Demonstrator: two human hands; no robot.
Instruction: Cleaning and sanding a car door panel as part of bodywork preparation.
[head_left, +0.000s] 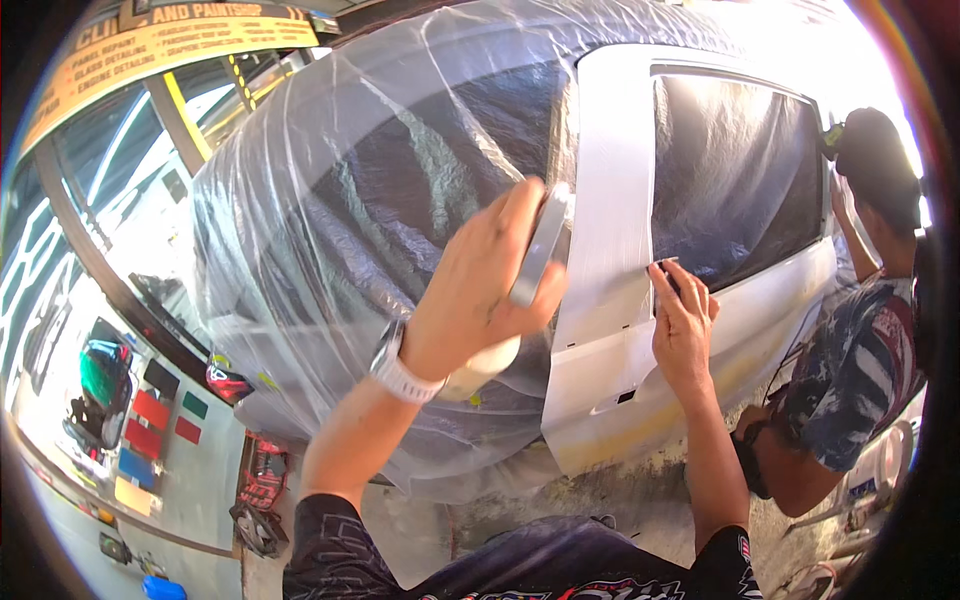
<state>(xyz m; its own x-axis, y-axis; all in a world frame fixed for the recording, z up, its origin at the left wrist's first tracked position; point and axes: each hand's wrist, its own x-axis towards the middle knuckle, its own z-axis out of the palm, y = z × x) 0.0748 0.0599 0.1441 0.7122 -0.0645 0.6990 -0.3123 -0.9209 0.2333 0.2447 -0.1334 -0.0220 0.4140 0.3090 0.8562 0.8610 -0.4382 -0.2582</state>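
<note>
My left hand (480, 277), slightly blurred and with a white-strapped watch at its wrist, grips a grey flat object (541, 247) in front of the car's door pillar. A cream rounded thing (484, 366) shows partly behind that wrist; I cannot tell what it is. My right hand (684, 319) has a small dark piece (673, 279) under its fingers, at the lower corner of the door's window frame. The white car door (611, 300) has yellowish patches low down. Plastic film (300, 225) covers the car body to its left, and film also lies behind the window (735, 172).
Close by on the right, a person (855, 360) in a dark cap and patterned shirt sits or crouches beside the car. Left of the car are a red crate-like object (262, 472), a panel with coloured sheets (142, 435), and a yellow sign (172, 56) bearing writing.
</note>
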